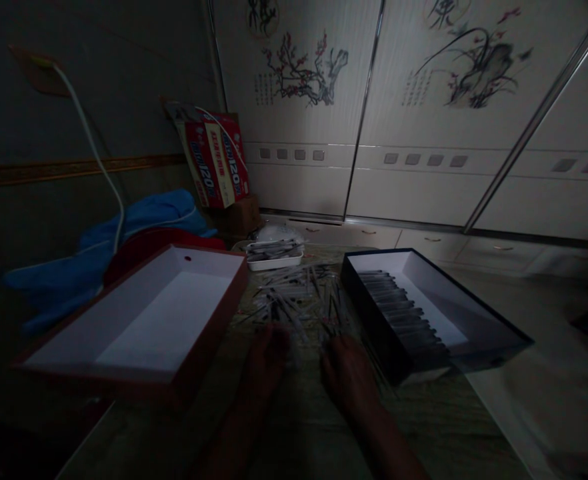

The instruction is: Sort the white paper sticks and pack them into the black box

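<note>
In dim light, my left hand (267, 353) is curled near the front of a loose pile of pen parts (287, 300). Its fingers are dark and blurred, and what they hold is hidden. To its right, my right hand (349, 373) lies low over the table with the fingers bent together at slim, stick-like pieces (330, 325). I cannot make out what is inside its grasp. The pile mixes clear tubes and thin dark sticks. Beside my right hand, a dark-rimmed box (474, 313) holds a row of dark-looking pens (401, 310) along its left side.
A reddish box (144, 333) with a white inside stands at the left. Behind the pile is a white tray (277, 263) heaped with thin pieces. Farther back are a red carton (217, 160), blue cloth (159, 210), a white lamp stem (91, 140) and painted cabinet doors (299, 120).
</note>
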`<state>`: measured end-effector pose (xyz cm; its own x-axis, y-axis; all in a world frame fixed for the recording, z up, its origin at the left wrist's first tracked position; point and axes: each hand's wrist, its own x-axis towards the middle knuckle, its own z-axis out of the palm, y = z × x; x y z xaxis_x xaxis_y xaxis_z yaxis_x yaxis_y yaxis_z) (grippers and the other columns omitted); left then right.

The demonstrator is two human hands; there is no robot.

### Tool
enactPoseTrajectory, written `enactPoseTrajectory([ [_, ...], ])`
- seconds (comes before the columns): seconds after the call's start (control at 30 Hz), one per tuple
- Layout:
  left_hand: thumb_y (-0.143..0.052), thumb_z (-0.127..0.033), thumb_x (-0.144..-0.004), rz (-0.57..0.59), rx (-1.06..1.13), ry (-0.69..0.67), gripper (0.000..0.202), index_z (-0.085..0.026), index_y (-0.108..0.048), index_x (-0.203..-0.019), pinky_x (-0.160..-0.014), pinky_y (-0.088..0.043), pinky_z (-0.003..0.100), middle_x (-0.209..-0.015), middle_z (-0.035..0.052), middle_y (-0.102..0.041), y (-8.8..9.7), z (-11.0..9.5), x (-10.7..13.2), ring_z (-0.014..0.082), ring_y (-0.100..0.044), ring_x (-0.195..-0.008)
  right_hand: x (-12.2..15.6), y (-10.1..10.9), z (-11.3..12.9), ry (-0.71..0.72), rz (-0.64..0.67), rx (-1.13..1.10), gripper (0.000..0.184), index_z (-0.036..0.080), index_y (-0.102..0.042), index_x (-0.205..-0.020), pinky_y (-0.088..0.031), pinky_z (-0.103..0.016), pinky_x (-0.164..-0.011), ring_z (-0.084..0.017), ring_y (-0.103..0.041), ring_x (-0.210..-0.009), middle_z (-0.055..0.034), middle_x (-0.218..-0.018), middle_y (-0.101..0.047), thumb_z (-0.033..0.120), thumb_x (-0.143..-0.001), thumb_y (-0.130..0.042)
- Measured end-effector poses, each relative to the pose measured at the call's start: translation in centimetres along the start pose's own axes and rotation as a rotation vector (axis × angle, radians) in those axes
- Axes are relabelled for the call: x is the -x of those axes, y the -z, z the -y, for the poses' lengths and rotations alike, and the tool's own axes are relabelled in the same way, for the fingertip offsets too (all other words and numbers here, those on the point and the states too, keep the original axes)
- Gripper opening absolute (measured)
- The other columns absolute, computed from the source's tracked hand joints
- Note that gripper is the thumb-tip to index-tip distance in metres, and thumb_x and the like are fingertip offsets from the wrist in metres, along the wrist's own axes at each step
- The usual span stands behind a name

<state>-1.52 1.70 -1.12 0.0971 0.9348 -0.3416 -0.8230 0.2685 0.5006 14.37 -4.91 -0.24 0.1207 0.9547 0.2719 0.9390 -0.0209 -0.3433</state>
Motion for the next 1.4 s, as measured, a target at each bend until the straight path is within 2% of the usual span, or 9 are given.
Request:
enactPoseTrajectory([
  [0.17,-0.049,-0.007,-0.082,-0.065,0.022,-0.003,0.020,-0.012,-0.063,-0.068,-0.047,-0.054,0.021,-0.058,0.0024,-0.068,-0.2,-0.4,0.1,0.0120,-0.064,-0.049,-0.3,0.6,0.3,0.009,-0.043,-0.190,0.019,0.017,-0.062,-0.087,-0.040,-0.026,-0.071,-0.019,-0.056,-0.081,-0.0073,-0.085,-0.062,0.020,-0.083,-0.044],
  [0.27,-0.047,-0.006,-0.082,-0.100,0.056,-0.034,0.022,-0.012,-0.062,-0.068,-0.047,-0.053,0.021,-0.057,0.0023,-0.067,-0.2,-0.5,0.0,0.0118,-0.064,-0.048,-1.6,0.7,0.8,0.004,0.002,-0.193,0.023,0.016,-0.063,-0.088,-0.039,-0.023,-0.068,-0.017,-0.057,-0.080,-0.0067,-0.085,-0.063,0.016,-0.083,-0.041],
  [0.57,-0.049,-0.006,-0.081,-0.120,0.053,-0.043,0.020,-0.011,-0.061,-0.066,-0.046,-0.050,0.021,-0.054,0.0020,-0.065,0.0,-0.1,-0.5,0.0112,-0.061,-0.046,-11.0,-1.3,2.2,0.110,0.188,0.003,0.024,0.016,-0.063,-0.095,-0.039,-0.025,-0.076,-0.019,-0.057,-0.094,-0.0100,-0.098,-0.063,0.007,-0.076,-0.051],
  [0.7,-0.053,-0.006,-0.079,-0.126,0.056,-0.051,0.015,-0.012,-0.061,-0.067,-0.045,-0.049,0.021,-0.055,0.0013,-0.065,0.1,0.0,-0.5,0.0111,-0.060,-0.045,-13.4,-2.8,2.7,0.145,0.270,0.040,0.017,0.014,-0.061,-0.099,-0.044,-0.031,-0.080,-0.019,-0.057,-0.095,-0.0093,-0.101,-0.061,0.018,-0.085,-0.052],
  [0.8,-0.055,-0.007,-0.078,-0.135,0.054,-0.053,0.012,-0.012,-0.061,-0.068,-0.046,-0.049,0.021,-0.055,0.0006,-0.064,0.3,0.1,-0.7,0.0107,-0.060,-0.045,-14.0,-3.8,2.7,0.147,0.301,0.025,0.029,0.016,-0.053,-0.113,-0.048,-0.038,-0.079,-0.018,-0.057,-0.095,-0.0066,-0.112,-0.055,0.030,-0.088,-0.052],
  [0.93,-0.062,-0.010,-0.073,-0.100,0.032,-0.078,0.007,-0.013,-0.061,-0.067,-0.048,-0.049,0.021,-0.057,0.0004,-0.064,0.4,0.1,-0.7,0.0109,-0.060,-0.047,-14.4,-4.1,2.3,0.125,0.285,-0.072,0.031,0.017,-0.051,-0.115,-0.049,-0.038,-0.079,-0.018,-0.057,-0.095,-0.0067,-0.114,-0.054,0.031,-0.088,-0.052],
  [1.1,-0.070,-0.015,-0.066,-0.065,-0.048,-0.099,0.009,-0.013,-0.061,-0.067,-0.050,-0.049,0.021,-0.057,-0.0005,-0.064,0.1,0.2,-0.3,0.0116,-0.062,-0.051,-12.3,-2.3,1.4,0.106,0.126,-0.305,0.014,0.014,-0.064,-0.091,-0.046,-0.028,-0.079,-0.017,-0.059,-0.090,-0.0065,-0.093,-0.065,0.018,-0.083,-0.054],
  [1.27,-0.076,-0.026,-0.059,0.014,-0.175,-0.165,0.021,-0.015,-0.060,-0.069,-0.055,-0.051,0.025,-0.061,-0.0012,-0.065,-0.3,0.7,0.2,0.0131,-0.062,-0.054,-5.4,0.4,0.9,0.058,-0.037,-0.556,0.024,0.014,-0.063,-0.085,-0.047,-0.023,-0.060,-0.016,-0.061,-0.070,-0.0035,-0.076,-0.066,0.033,-0.084,-0.048],
  [1.4,-0.075,-0.032,-0.060,0.058,-0.300,-0.182,0.026,-0.014,-0.061,-0.072,-0.056,-0.051,0.028,-0.064,0.0011,-0.066,-0.5,1.2,0.7,0.0157,-0.064,-0.057,-1.1,1.1,1.4,-0.079,-0.127,-0.931,0.020,0.015,-0.063,-0.086,-0.046,-0.024,-0.058,-0.017,-0.061,-0.068,-0.0043,-0.075,-0.066,0.032,-0.077,-0.055],
])
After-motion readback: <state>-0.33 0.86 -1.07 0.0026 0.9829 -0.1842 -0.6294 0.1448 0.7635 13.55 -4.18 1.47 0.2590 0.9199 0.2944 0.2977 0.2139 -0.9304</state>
